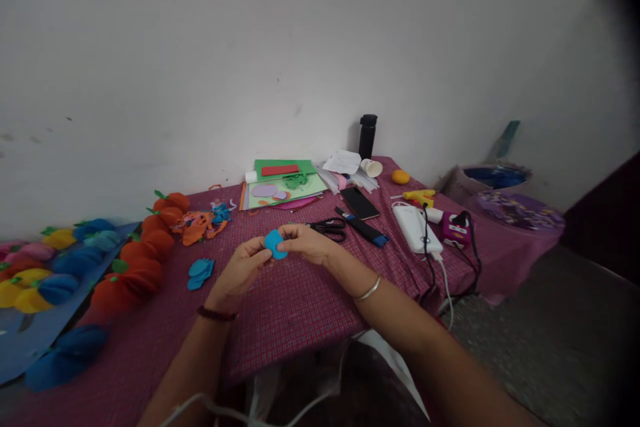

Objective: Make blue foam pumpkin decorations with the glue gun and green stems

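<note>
Both my hands meet over the middle of a table covered with a magenta checked cloth (300, 307). Between them is a small blue foam piece (275, 244). My left hand (243, 267) pinches its left side, with a dark red bracelet on that wrist. From the right, my right hand (310, 243) grips the same piece with curled fingers; a silver bangle circles that forearm. A small stack of matching blue cut pieces (200, 272) lies on the cloth just left of my left hand.
Black scissors (330, 227) and a black phone (360, 203) lie just beyond my right hand. A white power bank (415, 227), yellow glue gun (420, 197), foam sheets (283, 185) and a black bottle (367, 136) stand farther back. Orange, blue and yellow foam fruit shapes (135, 267) crowd the left side.
</note>
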`<state>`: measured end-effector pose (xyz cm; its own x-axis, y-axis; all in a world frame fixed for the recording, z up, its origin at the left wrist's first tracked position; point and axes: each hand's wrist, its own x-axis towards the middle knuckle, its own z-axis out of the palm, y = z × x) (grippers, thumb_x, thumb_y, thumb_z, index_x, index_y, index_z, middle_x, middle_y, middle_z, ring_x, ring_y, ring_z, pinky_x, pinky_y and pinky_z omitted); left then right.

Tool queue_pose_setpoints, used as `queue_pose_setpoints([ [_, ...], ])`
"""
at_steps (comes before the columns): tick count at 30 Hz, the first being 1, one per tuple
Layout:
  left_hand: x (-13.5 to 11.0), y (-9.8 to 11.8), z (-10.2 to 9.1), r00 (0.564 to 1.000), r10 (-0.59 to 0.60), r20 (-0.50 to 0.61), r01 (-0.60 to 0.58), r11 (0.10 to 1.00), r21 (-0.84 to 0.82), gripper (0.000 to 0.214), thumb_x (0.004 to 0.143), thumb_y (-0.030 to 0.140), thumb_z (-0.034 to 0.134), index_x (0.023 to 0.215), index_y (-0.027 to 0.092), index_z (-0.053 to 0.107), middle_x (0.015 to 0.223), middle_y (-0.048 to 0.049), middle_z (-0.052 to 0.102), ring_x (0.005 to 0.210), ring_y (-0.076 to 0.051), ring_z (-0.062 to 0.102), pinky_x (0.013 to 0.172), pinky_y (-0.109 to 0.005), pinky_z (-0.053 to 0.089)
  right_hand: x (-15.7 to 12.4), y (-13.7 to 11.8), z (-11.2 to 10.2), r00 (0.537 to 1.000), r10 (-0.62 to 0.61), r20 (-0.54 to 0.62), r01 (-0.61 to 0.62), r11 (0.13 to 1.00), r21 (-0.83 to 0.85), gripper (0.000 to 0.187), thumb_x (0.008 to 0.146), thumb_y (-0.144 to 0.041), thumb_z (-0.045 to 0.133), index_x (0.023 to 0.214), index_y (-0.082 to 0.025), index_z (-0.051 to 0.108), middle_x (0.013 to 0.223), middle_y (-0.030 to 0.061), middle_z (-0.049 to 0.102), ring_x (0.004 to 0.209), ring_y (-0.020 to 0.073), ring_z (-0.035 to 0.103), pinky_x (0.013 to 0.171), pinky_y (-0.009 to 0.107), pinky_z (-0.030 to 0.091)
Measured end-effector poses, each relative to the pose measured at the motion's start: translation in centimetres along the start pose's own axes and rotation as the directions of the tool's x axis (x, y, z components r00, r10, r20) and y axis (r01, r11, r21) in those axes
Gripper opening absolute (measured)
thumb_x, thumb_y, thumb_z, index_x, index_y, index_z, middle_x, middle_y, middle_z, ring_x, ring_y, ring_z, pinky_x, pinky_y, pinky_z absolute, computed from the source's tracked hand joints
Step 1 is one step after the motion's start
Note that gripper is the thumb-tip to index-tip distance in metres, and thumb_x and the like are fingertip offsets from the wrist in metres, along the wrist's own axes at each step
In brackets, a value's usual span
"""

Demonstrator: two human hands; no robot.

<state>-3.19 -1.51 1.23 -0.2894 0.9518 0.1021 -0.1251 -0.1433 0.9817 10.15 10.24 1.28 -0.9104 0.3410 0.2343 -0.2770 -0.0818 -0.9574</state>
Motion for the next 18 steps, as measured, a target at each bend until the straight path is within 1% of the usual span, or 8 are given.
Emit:
queue_pose_setpoints([
  [2,0.3,-0.3,0.1,0.995,0.021,-0.098,-0.019,1.000,0.017,0.025,0.059,0.031,0.081,0.074,0.015,0.070,0.068,-0.0015,0.065,0.060,-0.012,0.054,0.060,-0.024,0.043,0.2,0.2,0.3,0.978,-0.127,-0.167,0.079,0.961,-0.264,0.021,0.071,-0.029,0.069,0.069,-0.017,0.051,0.066,-0.0050,0.050,0.062,0.0100,0.045,0.061,0.023,0.035],
  [4,0.7,-0.8,0.5,0.980,0.052,-0.195,-0.048,0.999,0.021,0.024,0.061,0.032,0.080,0.075,0.015,0.070,0.068,-0.0010,0.065,0.060,-0.012,0.056,0.061,-0.024,0.043,0.4,0.5,0.8,0.916,-0.276,-0.292,0.073,0.829,-0.554,0.019,0.075,-0.022,0.062,0.065,-0.018,0.047,0.062,-0.0057,0.045,0.059,0.0098,0.040,0.057,0.023,0.028],
  [8,1.0,-2.3,2.1,0.940,0.114,-0.321,-0.115,0.993,0.017,0.025,0.068,0.036,0.074,0.082,0.016,0.069,0.072,-0.0002,0.067,0.065,-0.012,0.057,0.067,-0.026,0.045,0.2,0.6,1.7,0.852,-0.439,-0.284,-0.030,0.501,-0.865,0.016,0.080,-0.018,0.057,0.068,-0.018,0.047,0.066,-0.0024,0.048,0.063,0.0122,0.040,0.058,0.025,0.023],
  [11,0.7,-3.0,3.1,0.906,0.168,-0.389,-0.167,0.985,0.038,0.024,0.070,0.036,0.072,0.083,0.016,0.069,0.076,0.0000,0.067,0.069,-0.012,0.058,0.071,-0.026,0.045,0.0,0.6,2.1,0.842,-0.481,-0.246,-0.066,0.360,-0.931,0.014,0.080,-0.018,0.058,0.070,-0.018,0.048,0.071,0.0003,0.051,0.067,0.0141,0.040,0.060,0.027,0.024],
  [13,0.6,-2.9,3.3,0.886,0.204,-0.416,-0.194,0.979,0.067,0.020,0.071,0.034,0.071,0.080,0.016,0.068,0.075,0.0011,0.066,0.070,-0.011,0.057,0.071,-0.024,0.044,0.0,0.7,2.2,0.839,-0.486,-0.245,-0.067,0.355,-0.932,0.014,0.081,-0.018,0.056,0.070,-0.019,0.047,0.072,0.0004,0.050,0.067,0.0143,0.040,0.061,0.027,0.024],
  [14,0.6,-2.8,3.2,0.879,0.220,-0.423,-0.203,0.976,0.084,0.018,0.071,0.034,0.071,0.078,0.017,0.067,0.073,0.0019,0.065,0.069,-0.011,0.056,0.071,-0.024,0.044,0.1,0.8,2.1,0.838,-0.480,-0.261,-0.064,0.388,-0.920,0.015,0.081,-0.019,0.056,0.070,-0.019,0.045,0.071,-0.0004,0.048,0.066,0.0140,0.039,0.061,0.027,0.025],
  [16,0.6,-2.1,2.7,0.885,0.233,-0.403,-0.202,0.972,0.117,0.016,0.072,0.032,0.071,0.076,0.017,0.067,0.073,0.0024,0.065,0.070,-0.011,0.055,0.071,-0.023,0.043,0.3,0.9,1.9,0.851,-0.428,-0.304,-0.035,0.530,-0.847,0.018,0.080,-0.021,0.056,0.068,-0.020,0.043,0.066,-0.0030,0.043,0.063,0.0128,0.037,0.059,0.025,0.025],
  [18,0.8,-1.3,1.9,0.913,0.219,-0.344,-0.181,0.973,0.140,0.017,0.070,0.031,0.072,0.076,0.016,0.068,0.074,0.0013,0.066,0.071,-0.012,0.056,0.072,-0.024,0.043,0.5,0.9,1.5,0.905,-0.305,-0.295,0.030,0.739,-0.673,0.018,0.077,-0.024,0.058,0.068,-0.020,0.043,0.065,-0.0047,0.042,0.061,0.0115,0.037,0.059,0.024,0.028],
])
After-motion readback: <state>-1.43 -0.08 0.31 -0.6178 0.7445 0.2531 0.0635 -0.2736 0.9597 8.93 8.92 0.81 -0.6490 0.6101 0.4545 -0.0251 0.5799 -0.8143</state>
